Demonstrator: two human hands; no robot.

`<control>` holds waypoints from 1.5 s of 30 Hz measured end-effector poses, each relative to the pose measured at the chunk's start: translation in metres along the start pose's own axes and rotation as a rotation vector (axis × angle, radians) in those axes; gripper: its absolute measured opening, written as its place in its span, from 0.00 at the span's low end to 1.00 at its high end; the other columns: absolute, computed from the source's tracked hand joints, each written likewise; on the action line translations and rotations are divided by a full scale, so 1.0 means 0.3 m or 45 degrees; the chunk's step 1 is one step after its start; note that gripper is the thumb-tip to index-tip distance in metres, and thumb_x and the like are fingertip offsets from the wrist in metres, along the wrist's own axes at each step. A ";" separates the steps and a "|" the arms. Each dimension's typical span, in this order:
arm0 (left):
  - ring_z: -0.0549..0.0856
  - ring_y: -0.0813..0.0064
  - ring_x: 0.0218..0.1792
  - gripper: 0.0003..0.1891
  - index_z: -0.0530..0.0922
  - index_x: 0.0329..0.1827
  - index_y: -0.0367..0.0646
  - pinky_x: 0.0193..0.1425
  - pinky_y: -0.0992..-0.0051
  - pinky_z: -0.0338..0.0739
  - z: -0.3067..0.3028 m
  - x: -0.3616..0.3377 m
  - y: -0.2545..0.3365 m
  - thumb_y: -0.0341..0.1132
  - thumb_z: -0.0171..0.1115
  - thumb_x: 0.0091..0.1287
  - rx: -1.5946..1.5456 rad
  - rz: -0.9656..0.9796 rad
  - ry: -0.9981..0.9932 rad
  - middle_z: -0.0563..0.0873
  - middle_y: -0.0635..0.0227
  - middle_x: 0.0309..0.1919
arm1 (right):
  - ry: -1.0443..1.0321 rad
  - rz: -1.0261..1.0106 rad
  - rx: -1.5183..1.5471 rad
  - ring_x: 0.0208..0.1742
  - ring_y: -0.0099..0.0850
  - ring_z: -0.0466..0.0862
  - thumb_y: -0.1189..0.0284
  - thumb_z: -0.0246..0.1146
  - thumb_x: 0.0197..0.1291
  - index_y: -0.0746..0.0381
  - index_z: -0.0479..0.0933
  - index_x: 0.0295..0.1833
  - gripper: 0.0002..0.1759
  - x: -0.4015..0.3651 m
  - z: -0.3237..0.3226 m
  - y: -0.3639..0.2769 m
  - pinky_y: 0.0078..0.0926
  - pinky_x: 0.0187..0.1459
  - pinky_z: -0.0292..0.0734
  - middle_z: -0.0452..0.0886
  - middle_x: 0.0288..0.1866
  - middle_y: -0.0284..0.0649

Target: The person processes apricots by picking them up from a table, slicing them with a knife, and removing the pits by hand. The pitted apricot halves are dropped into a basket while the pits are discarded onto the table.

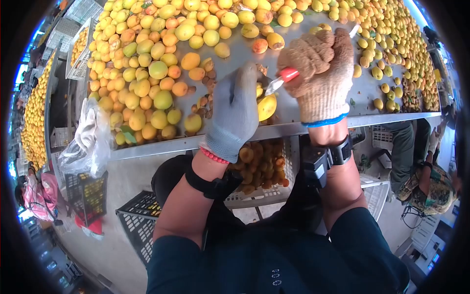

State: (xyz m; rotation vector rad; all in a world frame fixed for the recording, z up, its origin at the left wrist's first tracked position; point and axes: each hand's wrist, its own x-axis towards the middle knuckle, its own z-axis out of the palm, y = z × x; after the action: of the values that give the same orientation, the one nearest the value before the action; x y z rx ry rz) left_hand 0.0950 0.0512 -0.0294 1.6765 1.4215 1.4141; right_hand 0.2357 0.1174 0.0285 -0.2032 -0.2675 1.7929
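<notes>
My left hand (234, 110), in a grey work glove, is closed around a yellow apricot (267, 108) near the front edge of the metal table. Part of the fruit is hidden behind the fingers. My right hand (320, 73), in a knitted glove with a blue cuff, grips a small knife (288, 75) with a red part next to its short blade. The blade points left and down, its tip right at the apricot. Small orange fruit scraps (200, 105) lie on the table just left of my left hand.
Piled apricots (147, 93) cover the table's left and back, with more at the right. A basket of halved-looking fruit (262, 166) stands below the table edge, between my knees. A plastic bag (90, 142) hangs at left, above black crates (139, 215). Another person (431, 181) is at right.
</notes>
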 end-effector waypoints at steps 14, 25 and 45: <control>0.82 0.56 0.32 0.05 0.75 0.44 0.34 0.34 0.65 0.77 -0.098 0.049 0.009 0.24 0.58 0.66 0.325 0.716 0.065 0.84 0.56 0.34 | 0.124 0.746 -0.678 0.16 0.20 0.70 0.54 0.64 0.71 0.57 0.76 0.47 0.17 -0.199 -0.073 0.127 0.19 0.17 0.63 0.72 0.20 0.30; 0.79 0.76 0.30 0.27 0.76 0.43 0.38 0.32 0.80 0.73 -0.176 0.045 0.078 0.53 0.38 0.83 -0.878 -0.542 0.367 0.82 0.62 0.34 | 0.068 0.552 -0.424 0.25 0.24 0.80 0.62 0.63 0.70 0.60 0.76 0.59 0.18 -0.196 -0.103 0.146 0.19 0.22 0.72 0.83 0.41 0.40; 0.86 0.71 0.46 0.17 0.76 0.62 0.28 0.49 0.76 0.83 -0.207 -0.066 0.100 0.32 0.50 0.78 -0.263 -0.182 -0.119 0.83 0.57 0.53 | 0.006 0.123 -1.023 0.19 0.18 0.69 0.61 0.57 0.75 0.65 0.75 0.60 0.19 -0.109 -0.061 0.070 0.17 0.18 0.63 0.75 0.31 0.30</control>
State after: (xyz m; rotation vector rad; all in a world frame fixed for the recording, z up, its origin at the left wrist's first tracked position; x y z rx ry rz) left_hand 0.0512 0.0096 0.0092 1.4624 1.2700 1.3362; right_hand 0.2289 0.0822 0.0048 -0.7944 -0.9826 1.6929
